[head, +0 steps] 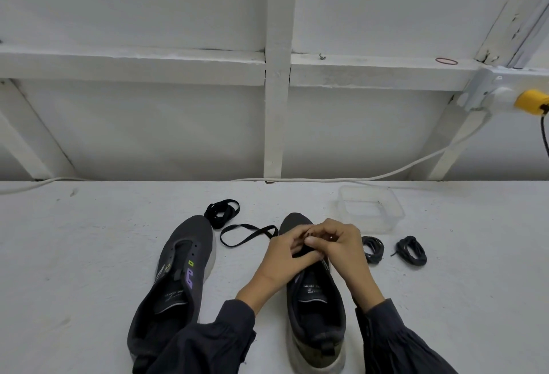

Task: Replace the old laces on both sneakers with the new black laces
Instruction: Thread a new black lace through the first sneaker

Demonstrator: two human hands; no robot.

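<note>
Two dark grey sneakers stand side by side on the white table, toes pointing away from me. The left sneaker (pixel 181 272) has bare eyelets and no lace. Over the right sneaker (pixel 315 308), near its toe end, my left hand (pixel 285 257) and my right hand (pixel 338 245) meet and pinch a flat black lace (pixel 246 235). That lace loops out to the left between the two shoes. Another flat black lace (pixel 221 213) lies bundled beyond the left sneaker's toe. Two coiled round dark laces (pixel 372 248) (pixel 411 251) lie right of my hands.
A clear plastic tub (pixel 371 208) stands behind the right sneaker. A white cable (pixel 386 174) runs along the table's back edge to a wall socket with a yellow plug (pixel 531 101). White wall framing rises behind the table.
</note>
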